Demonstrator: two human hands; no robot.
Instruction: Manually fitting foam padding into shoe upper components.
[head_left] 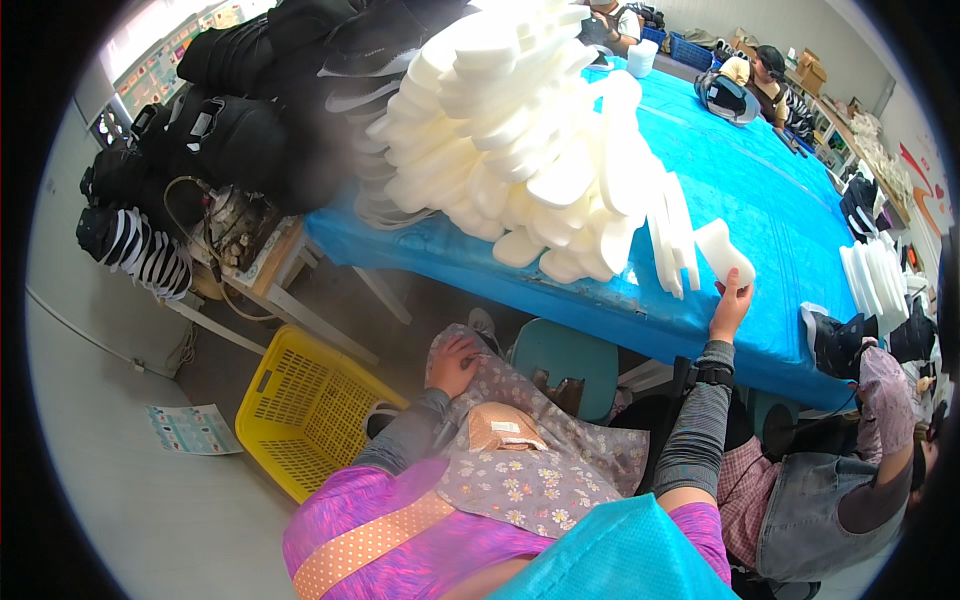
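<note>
Head view: the table (770, 210) has a blue cover that drops over its near edge. Just above that edge, toward the table's right part, the right hand (733, 297) grips a white foam piece (722, 250), fingers closed on its lower end. Whether the piece touches the table cannot be told. The left hand (455, 368) is below the table's near edge, on the flowered apron (540, 475); its fingers are bent, but whether they pinch the cloth cannot be told.

A tall foam pile (510, 140) fills the table's left part and reaches close to the near edge. Several upright foam slabs (672, 235) stand between pile and right hand, just beside the held piece. Beyond that piece, bare blue cover gives room as far as the white stack (875, 280) at the table's right edge. Below the table's near edge are a teal chair (575, 345) and, farther left, a yellow basket (325, 400). A co-worker (830, 510) sits close by the table's right corner.
</note>
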